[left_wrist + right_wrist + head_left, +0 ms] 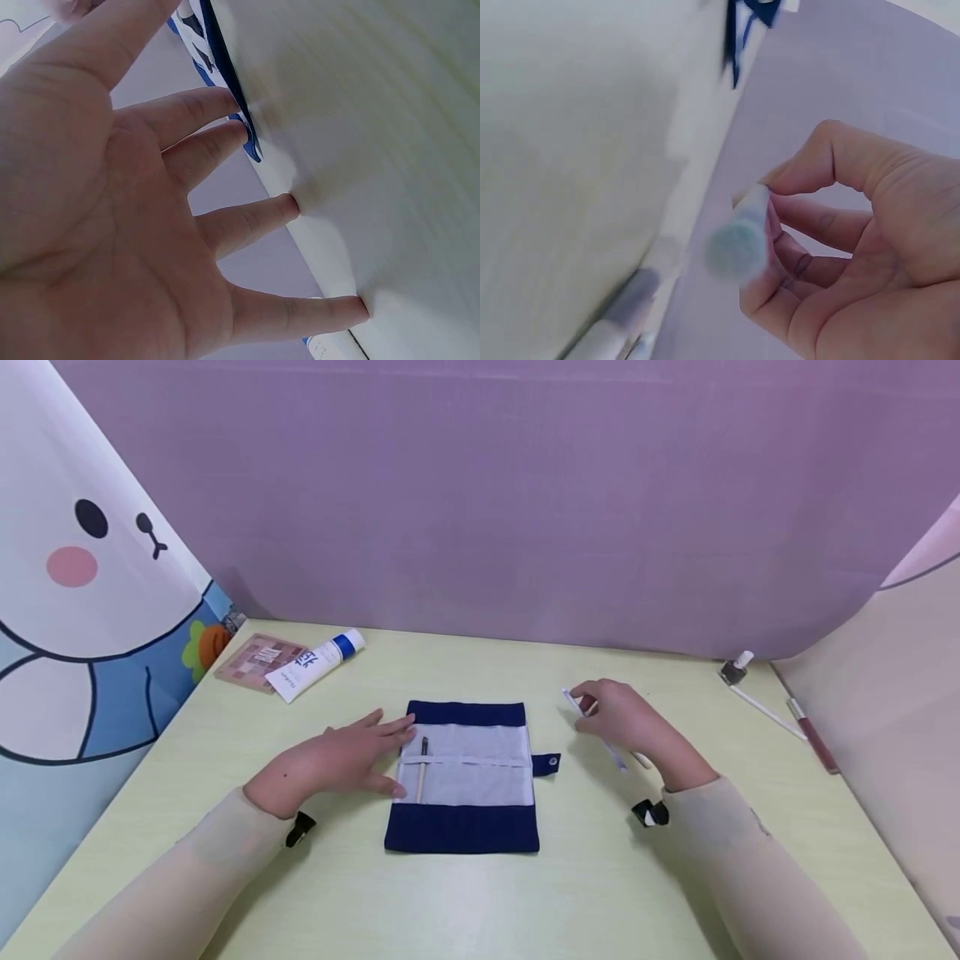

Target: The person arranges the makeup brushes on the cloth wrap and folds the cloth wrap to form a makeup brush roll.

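Note:
An unfolded navy pouch [461,828] with a pale lining lies mid-table, its snap tab [546,764] pointing right. One slim dark-tipped stick [422,770] is tucked under its band at the left. My left hand [333,764] spreads its straight fingers at the pouch's left edge; thumb and fingertips overlap that edge. To the right of the pouch, my right hand [618,718] pinches a slim white stick [617,757] between thumb and fingers. In the right wrist view, this stick's blurred, pale green round end [736,251] faces the camera.
Another light stick [642,760] lies below my right hand. Back left, a white tube [307,670] overlaps a pinkish palette [251,662]. Toward the right edge are a small dark bottle with a white cap [735,670], a white stick [768,712] and a reddish-brown tube [816,742].

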